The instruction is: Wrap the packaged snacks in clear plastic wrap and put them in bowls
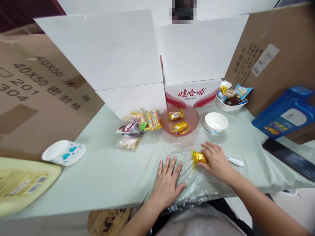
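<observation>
My right hand (216, 161) is closed around a small snack cake in a shiny yellow wrapper (198, 158), low over a clear plastic sheet (194, 183) near the table's front edge. Fingers spread, my left hand (167, 183) lies flat at the sheet's left side and holds nothing. Just right of my right hand is a white-handled knife (235, 161), partly hidden behind the hand. Beyond the hands, a pink translucent bowl (194, 123) contains more yellow-wrapped cakes (180, 127). A white paper bowl (216, 123) stands to its right.
Several packaged snacks (137, 123) lie left of the pink bowl. At the back right is a white dish (231, 106) of snacks. A blue bottle (283, 113) and a phone (287, 157) lie at right. Another paper bowl (71, 153) lies tipped at left; cardboard boxes (194, 52) line the back.
</observation>
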Available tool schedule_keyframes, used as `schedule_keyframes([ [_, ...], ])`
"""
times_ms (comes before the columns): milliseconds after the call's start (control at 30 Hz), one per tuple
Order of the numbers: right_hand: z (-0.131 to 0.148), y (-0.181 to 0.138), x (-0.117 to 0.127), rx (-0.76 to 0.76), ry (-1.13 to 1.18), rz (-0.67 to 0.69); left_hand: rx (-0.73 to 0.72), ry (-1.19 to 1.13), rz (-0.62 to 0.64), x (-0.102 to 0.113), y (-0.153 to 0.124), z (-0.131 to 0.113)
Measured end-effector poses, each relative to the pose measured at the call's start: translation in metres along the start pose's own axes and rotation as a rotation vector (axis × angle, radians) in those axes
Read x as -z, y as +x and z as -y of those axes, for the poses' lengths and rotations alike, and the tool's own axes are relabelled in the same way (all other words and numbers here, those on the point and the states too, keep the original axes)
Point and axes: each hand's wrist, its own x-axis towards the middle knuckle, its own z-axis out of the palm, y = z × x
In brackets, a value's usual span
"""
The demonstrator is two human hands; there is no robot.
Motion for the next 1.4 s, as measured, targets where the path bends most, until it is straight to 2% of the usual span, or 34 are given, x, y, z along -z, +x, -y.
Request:
schedule_keyframes([
  [133,-0.014,0.028,0.026,-0.066,-0.003,-0.353,0.024,-0.022,0.015,0.002,0.0,0.001],
  [200,-0.015,0.054,0.041,-0.066,-0.008,-0.462,0.029,-0.034,0.024,0.002,0.0,0.001],
  [300,-0.015,0.104,0.047,-0.047,0.005,-0.49,0.038,-0.037,0.044,0.003,0.001,0.001],
  [400,-0.011,0.141,0.03,-0.04,0.047,-0.439,0.059,-0.026,0.06,0.003,0.0,0.001],
  [467,-0.002,0.146,0.013,0.005,0.092,-0.387,0.071,-0.017,0.063,0.003,0.0,0.001],
  [533,0.012,0.134,-0.001,0.095,0.145,-0.321,0.07,-0.009,0.066,0.003,-0.001,0.001],
  [600,0.026,0.108,-0.009,0.166,0.176,-0.257,0.062,-0.005,0.064,0.003,-0.001,0.001],
  [733,0.044,0.049,-0.017,0.133,0.119,-0.189,0.058,0.005,0.046,0.001,0.0,0.003],
  [867,0.038,0.012,-0.026,0.114,0.082,-0.029,0.067,0.023,0.024,-0.001,-0.001,0.002],
  [1000,0.024,0.0,-0.029,-0.031,-0.016,0.024,0.116,0.06,0.054,0.005,-0.005,-0.003],
  [1167,0.025,-0.007,-0.033,0.029,-0.025,0.101,0.247,0.095,0.031,0.035,0.001,-0.003],
  [1267,0.032,-0.007,-0.039,0.012,-0.05,0.179,0.246,0.083,0.016,0.05,0.012,0.01],
  [1400,0.035,-0.002,-0.042,-0.088,-0.097,0.284,0.177,0.064,0.168,0.048,0.02,0.035],
])
